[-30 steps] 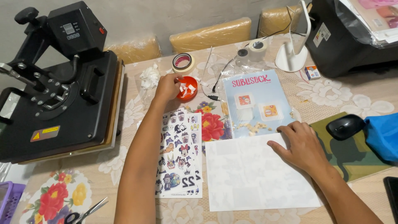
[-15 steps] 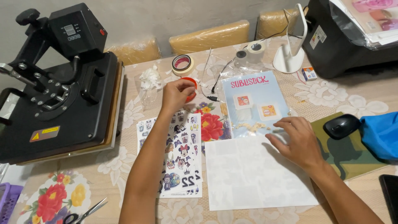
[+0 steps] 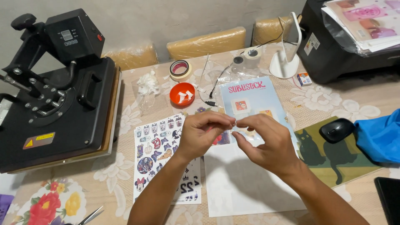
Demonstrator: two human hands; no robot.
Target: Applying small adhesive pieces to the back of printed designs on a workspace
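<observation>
Pinching a small strip over the desk

Press fills the desk's left edge, clear of the work. Blank sheet lies at the near edge, under both hands. Left hand and right hand meet fingertip to fingertip, apparently pinching tape too small to see clearly.

Left hand and right hand meet fingertip to fingertip, pinching something too small to tell, above a white sheet, with a sticker sheet left of the pinch and an orange lid beyond it.
</observation>
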